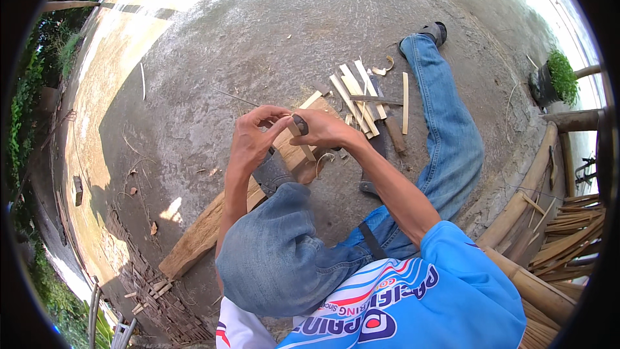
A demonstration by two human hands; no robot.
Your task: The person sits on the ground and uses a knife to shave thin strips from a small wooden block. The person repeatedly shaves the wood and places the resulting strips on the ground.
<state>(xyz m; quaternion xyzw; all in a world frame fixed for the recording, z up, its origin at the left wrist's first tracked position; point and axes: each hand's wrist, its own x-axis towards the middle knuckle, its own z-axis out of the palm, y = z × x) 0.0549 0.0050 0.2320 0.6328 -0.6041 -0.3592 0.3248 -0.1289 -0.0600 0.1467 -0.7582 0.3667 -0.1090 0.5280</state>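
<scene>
Close together above a wooden block (328, 108), my two hands meet. My right hand (325, 129) is wrapped round a dark, rounded knife handle (300, 125). A thin blade (234, 96) sticks out to the far left past my left hand; where it joins the handle is hidden. My left hand (253, 139) is closed, with thumb and finger pinching a pale wooden strip (303, 145) that hangs down beside the handle. Most of that grip is covered by the fingers. Just right of my hands, several pale strips (358, 94) lie in a loose pile.
A tool with a dark blade (376, 99) lies across the pile, near a brown wooden handle (394, 136). My bent left leg (271, 245) and stretched right leg (445, 110) flank the work. A long plank (194, 240) lies lower left. Bamboo poles (529, 284) and a potted plant (554, 81) stand right.
</scene>
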